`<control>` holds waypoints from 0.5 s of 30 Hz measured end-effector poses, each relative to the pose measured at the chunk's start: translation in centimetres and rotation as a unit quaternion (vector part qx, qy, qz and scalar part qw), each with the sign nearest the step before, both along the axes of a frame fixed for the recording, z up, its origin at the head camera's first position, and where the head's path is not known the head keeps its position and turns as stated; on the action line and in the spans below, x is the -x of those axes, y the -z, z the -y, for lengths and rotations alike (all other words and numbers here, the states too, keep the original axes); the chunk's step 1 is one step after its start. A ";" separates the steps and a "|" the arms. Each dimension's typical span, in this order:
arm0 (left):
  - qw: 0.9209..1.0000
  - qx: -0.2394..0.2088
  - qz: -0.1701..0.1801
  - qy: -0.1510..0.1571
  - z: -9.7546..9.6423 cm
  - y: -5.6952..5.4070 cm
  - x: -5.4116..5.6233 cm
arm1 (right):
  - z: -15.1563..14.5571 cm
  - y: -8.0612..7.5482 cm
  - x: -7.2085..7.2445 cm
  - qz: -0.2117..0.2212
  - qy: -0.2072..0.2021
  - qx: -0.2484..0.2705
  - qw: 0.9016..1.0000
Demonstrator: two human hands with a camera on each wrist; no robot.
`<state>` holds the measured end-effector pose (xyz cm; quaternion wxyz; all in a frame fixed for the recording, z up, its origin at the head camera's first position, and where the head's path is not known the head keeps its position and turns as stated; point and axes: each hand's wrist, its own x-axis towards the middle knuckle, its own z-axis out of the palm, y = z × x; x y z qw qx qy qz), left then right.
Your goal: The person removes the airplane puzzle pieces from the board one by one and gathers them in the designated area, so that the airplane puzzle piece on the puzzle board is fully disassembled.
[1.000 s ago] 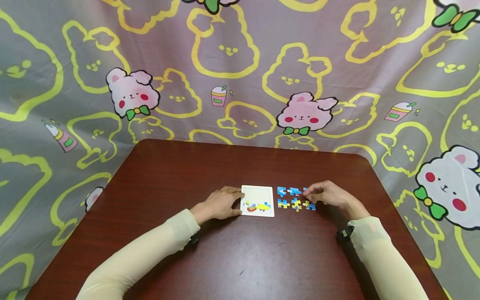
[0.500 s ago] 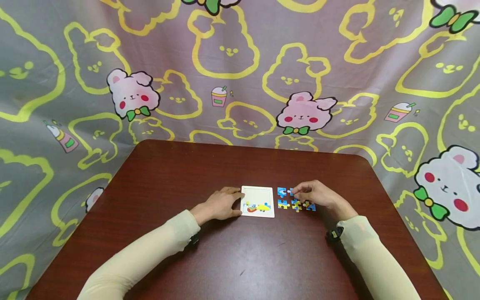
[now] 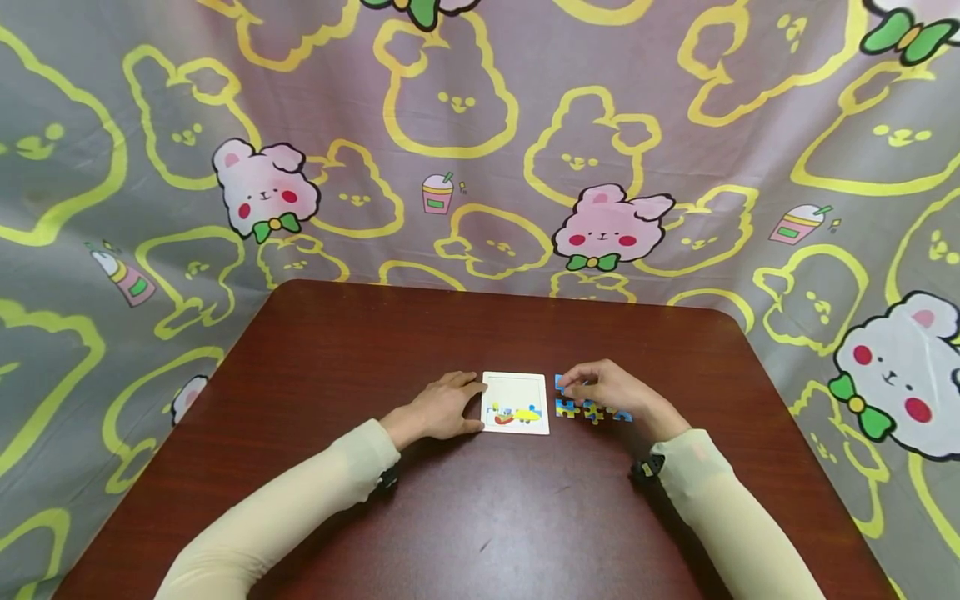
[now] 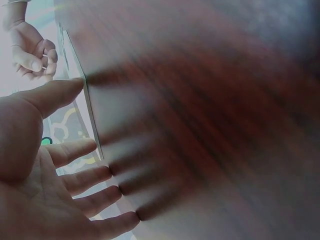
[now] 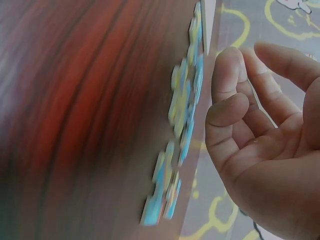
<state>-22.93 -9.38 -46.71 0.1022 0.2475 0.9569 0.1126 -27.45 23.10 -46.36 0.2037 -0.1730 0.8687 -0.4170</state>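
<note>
A square white puzzle board (image 3: 516, 390) lies flat on the table, with a strip of colourful picture along its near side. My left hand (image 3: 442, 407) is at its left edge; in the left wrist view the thumb and index fingertips (image 4: 90, 145) meet that edge and the other fingers spread over the tabletop. My right hand (image 3: 618, 393) hovers above the jigsaw pieces (image 3: 566, 409) just right of the board. Its fingers are loosely bent, and the right wrist view shows nothing between them. Blue and yellow pieces (image 5: 180, 95) lie in two rows, the far row mostly hidden by this hand.
The dark reddish-brown table (image 3: 390, 333) extends around the board on all sides. Behind it and at both sides hangs a grey-pink curtain (image 3: 480, 175) with cartoon bears and rabbits. A dark wrist device (image 3: 648, 467) sits by the right cuff.
My right hand has moved left along the far row of pieces, from its right end to its left end near the board. The left hand and the board have stayed in place.
</note>
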 end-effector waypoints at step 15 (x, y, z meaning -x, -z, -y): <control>1.000 0.003 0.005 -0.003 0.0 -0.2 0.1 | 4.4 -0.6 -0.3 -0.013 -0.023 0.007 1.000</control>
